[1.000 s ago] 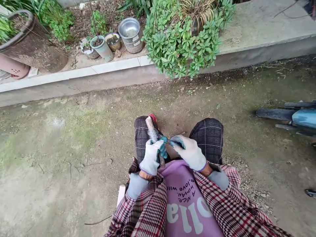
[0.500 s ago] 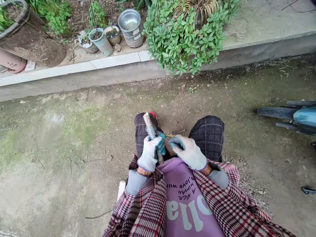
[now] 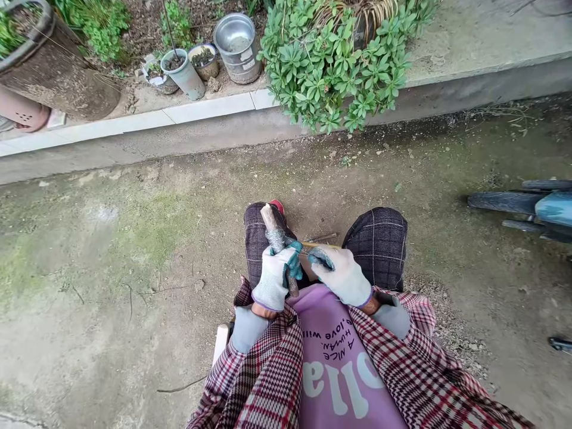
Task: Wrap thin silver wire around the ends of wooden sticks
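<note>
I sit with both gloved hands over my lap. My left hand (image 3: 273,275) is wrapped round a short wooden stick (image 3: 270,220) whose upper part is bound in grey mesh or thread; the stick points up and away over my left knee. My right hand (image 3: 343,275) is closed in a pinch close beside the left, its teal fingertips on a thin yellowish strand (image 3: 318,245) that runs from the stick towards my right knee. Both gloves are white with teal fingertips.
Bare mossy ground lies in front of my knees. A concrete kerb (image 3: 210,110) crosses the far side, with a leafy green plant (image 3: 330,65), a metal bucket (image 3: 236,39) and small pots (image 3: 183,71) behind it. A blue vehicle part (image 3: 531,208) sticks in at right.
The hands have stayed together on the stick, shifting only slightly. The view has tipped a little, so the kerb and plant sit higher in the picture.
</note>
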The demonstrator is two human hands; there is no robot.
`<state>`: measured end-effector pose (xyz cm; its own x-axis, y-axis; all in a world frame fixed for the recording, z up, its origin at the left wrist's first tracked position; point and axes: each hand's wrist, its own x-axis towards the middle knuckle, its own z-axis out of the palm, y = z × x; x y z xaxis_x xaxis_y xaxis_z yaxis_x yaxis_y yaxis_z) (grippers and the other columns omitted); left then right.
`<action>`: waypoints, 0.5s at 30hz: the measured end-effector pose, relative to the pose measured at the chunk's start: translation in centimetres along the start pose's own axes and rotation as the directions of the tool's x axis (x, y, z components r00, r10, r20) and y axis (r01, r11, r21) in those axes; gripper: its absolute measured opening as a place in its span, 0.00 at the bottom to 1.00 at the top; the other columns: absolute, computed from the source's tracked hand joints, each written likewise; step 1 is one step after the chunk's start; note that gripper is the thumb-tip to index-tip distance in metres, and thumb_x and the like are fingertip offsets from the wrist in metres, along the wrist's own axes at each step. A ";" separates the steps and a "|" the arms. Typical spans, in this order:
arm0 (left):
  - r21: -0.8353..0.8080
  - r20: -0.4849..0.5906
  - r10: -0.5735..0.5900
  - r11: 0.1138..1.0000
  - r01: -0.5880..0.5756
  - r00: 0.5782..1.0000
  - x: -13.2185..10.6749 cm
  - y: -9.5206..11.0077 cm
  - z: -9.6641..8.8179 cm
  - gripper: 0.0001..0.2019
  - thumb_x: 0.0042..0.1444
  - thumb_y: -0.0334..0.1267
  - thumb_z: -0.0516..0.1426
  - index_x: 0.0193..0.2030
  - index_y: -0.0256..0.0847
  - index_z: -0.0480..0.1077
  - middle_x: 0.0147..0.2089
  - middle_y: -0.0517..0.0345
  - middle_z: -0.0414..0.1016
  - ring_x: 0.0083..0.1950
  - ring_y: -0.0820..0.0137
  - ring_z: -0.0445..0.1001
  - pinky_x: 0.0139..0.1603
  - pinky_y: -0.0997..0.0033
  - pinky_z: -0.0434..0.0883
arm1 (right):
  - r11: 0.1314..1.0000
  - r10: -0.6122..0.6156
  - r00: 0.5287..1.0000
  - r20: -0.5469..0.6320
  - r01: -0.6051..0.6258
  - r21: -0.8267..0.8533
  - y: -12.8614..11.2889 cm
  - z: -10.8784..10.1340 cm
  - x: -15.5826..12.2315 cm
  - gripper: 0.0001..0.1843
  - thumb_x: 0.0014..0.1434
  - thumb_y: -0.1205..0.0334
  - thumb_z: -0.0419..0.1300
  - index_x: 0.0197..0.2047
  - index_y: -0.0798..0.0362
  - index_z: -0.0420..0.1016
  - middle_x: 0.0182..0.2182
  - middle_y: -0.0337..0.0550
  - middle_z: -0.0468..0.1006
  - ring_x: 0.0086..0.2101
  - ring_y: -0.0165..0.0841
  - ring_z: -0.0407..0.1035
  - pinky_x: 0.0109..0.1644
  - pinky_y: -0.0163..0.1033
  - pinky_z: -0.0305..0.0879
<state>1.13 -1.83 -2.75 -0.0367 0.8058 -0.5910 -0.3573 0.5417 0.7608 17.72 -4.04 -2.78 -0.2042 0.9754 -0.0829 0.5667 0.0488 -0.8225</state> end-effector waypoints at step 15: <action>0.131 0.145 0.098 0.984 -0.118 0.985 0.7 1.6 -4.5 0.19 0.51 0.45 0.67 0.46 0.38 0.74 0.29 0.63 0.71 0.24 0.75 0.66 0.26 0.73 0.68 | 0.997 -0.069 0.997 0.034 0.068 0.031 1.7 -1.6 -0.2 0.09 0.68 0.62 0.61 0.47 0.47 0.83 0.46 0.42 0.87 0.45 0.38 0.81 0.55 0.43 0.75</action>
<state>-3.68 -1.45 -3.17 0.0636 0.8812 -0.4684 -0.2249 0.4699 0.8536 19.97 -3.82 -3.25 -0.2698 0.9619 -0.0452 0.5266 0.1081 -0.8432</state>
